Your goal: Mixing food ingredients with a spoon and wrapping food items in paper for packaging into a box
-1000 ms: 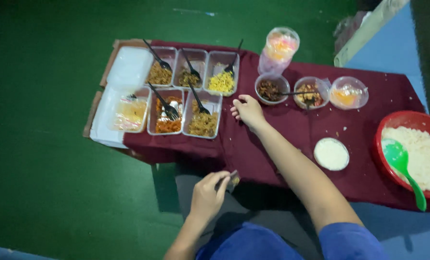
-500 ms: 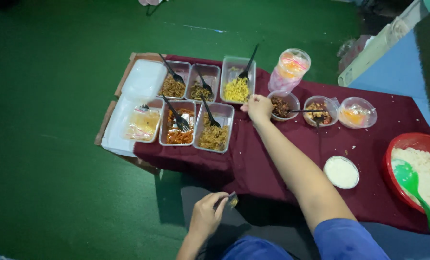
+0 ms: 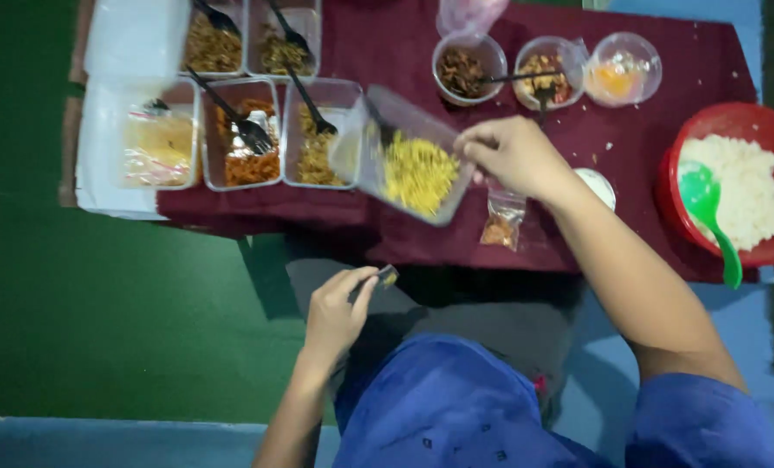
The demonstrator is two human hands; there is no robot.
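Above the maroon tablecloth [image 3: 578, 147]:
Right hand [image 3: 513, 156]: clamped on tilted clear plastic tub of yellow food [image 3: 409, 165], lifted clear;
Left hand [image 3: 335, 312]: pinching small dark object [image 3: 388, 276].

We saw a maroon tablecloth [image 3: 664, 225], a red bowl [image 3: 755, 117] (white rice [image 3: 747, 186], green spoon [image 3: 708, 204]), yellow food [image 3: 417, 173], a green floor [image 3: 101, 321].

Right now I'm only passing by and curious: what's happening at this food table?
A person in a blue top is working over a maroon-covered table. Their right hand holds a clear container of yellow shredded food, lifted and tilted. The left hand pinches a small dark object, too small to identify. Other filled trays with black spoons and a red bowl of rice sit around.
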